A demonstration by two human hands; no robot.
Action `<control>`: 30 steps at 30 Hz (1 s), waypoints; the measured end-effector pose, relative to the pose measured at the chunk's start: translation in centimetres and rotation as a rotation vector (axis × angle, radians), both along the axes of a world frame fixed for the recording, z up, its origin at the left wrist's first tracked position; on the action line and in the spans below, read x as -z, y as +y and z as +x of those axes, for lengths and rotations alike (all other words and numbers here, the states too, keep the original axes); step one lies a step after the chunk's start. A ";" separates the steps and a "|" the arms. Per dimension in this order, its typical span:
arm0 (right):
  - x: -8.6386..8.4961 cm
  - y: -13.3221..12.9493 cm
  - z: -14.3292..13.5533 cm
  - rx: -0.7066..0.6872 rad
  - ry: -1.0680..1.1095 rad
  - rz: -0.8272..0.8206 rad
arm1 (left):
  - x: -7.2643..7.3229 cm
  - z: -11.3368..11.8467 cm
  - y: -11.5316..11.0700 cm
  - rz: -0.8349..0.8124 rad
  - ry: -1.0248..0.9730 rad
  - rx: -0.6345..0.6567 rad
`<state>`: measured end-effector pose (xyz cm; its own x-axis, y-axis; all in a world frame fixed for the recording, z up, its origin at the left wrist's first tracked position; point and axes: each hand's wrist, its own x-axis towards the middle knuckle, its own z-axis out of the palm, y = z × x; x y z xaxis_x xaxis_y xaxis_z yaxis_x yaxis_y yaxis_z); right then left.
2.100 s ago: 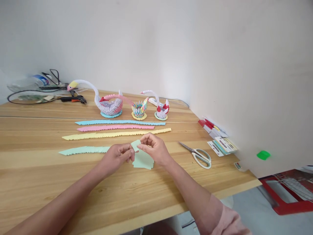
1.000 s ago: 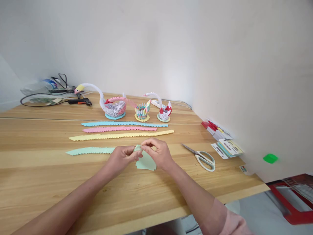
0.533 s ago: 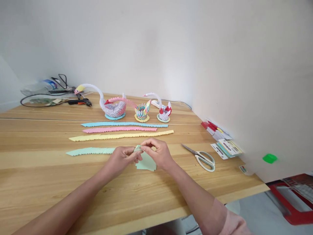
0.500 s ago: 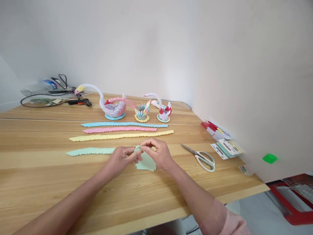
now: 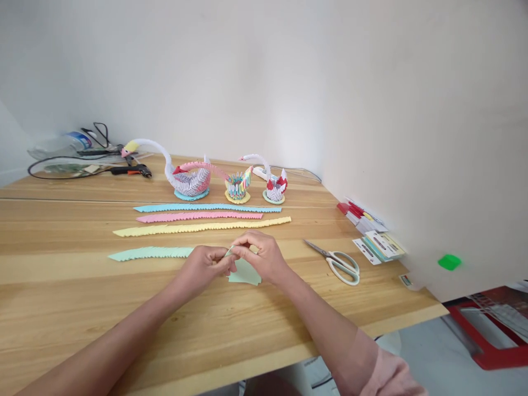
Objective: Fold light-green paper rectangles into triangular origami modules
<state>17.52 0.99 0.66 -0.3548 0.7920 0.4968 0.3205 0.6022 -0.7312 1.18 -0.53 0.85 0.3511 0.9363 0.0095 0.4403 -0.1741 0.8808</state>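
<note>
Between the fingertips of both hands is a small folded piece of light green paper (image 5: 230,251), mostly covered by the fingers. My left hand (image 5: 208,263) pinches its left side and my right hand (image 5: 259,254) pinches its right side. Under the right hand, flat light green paper sheets (image 5: 245,273) lie on the table. A strip of folded green paper pieces (image 5: 150,253) extends left from behind my left hand. Farther back lie a yellow strip (image 5: 198,226), a pink strip (image 5: 200,217) and a blue strip (image 5: 206,208).
Scissors (image 5: 343,267) lie right of my hands, near packs of coloured paper (image 5: 378,246) along the wall. Folded-paper swans (image 5: 190,181) stand at the back. A glue gun (image 5: 132,170), cable and plastic bottle (image 5: 61,144) lie back left. The table's front edge (image 5: 264,366) is close.
The green paper between my fingers now looks narrower, its flat face turned or folded out of sight. Both hands stay together in nearly the same place; the view has shifted slightly.
</note>
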 end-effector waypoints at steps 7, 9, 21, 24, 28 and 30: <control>0.2 0.1 0.1 -0.002 0.032 -0.007 | 0.1 -0.1 0.1 0.000 -0.005 0.008; 0.2 0.1 0.1 -0.005 0.043 -0.017 | 0.1 -0.2 0.1 0.001 -0.015 0.008; -0.2 0.0 -0.1 0.011 0.033 0.044 | 0.3 -0.3 0.1 0.070 -0.015 0.014; 0.0 0.2 0.2 0.007 0.123 -0.073 | 0.0 -0.5 0.1 0.101 -0.053 0.016; 0.5 0.4 0.0 -0.056 0.330 -0.349 | -0.2 -0.6 -0.2 0.238 -0.056 0.031; 0.6 0.6 -0.2 -0.080 0.413 -0.461 | -0.1 -0.6 -0.4 0.324 -0.030 0.020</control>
<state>17.36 1.55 0.07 -0.2734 0.9367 0.2189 -0.0772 0.2055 -0.9756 0.62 -0.89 0.98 0.3641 0.8759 0.3166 0.4087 -0.4557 0.7908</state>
